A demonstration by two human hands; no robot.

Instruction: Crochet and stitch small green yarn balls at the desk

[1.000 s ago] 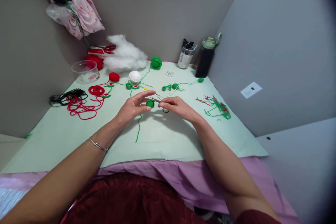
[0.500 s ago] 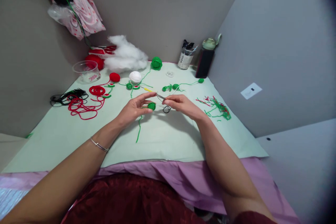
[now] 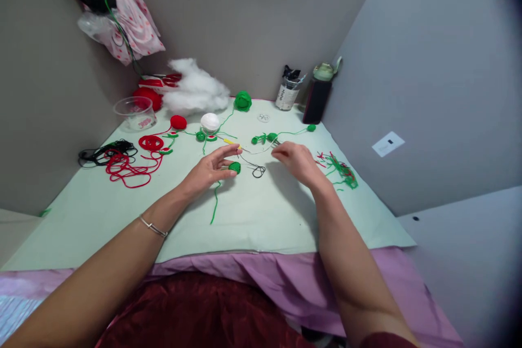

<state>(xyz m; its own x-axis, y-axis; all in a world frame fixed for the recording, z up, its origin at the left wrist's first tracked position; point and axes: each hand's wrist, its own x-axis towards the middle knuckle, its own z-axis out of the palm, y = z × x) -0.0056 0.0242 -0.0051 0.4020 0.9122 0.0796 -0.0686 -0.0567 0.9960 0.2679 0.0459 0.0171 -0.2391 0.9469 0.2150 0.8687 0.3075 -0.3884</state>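
Observation:
My left hand pinches a small green crocheted piece just above the pale green table cover; a green yarn tail hangs from it toward me. My right hand is off to the right, fingers pinched on a thin needle with black thread that runs back to the green piece and loops on the cover. A yellow-handled hook lies just beyond my left fingers.
Red yarn and black cord lie left. A clear cup, white stuffing, red, white and green balls sit at the back. A jar and dark bottle stand back right. Yarn scraps lie right.
My right hand has drawn away to the right from the green piece, pulling the thread out longer. My left hand keeps the piece almost still.

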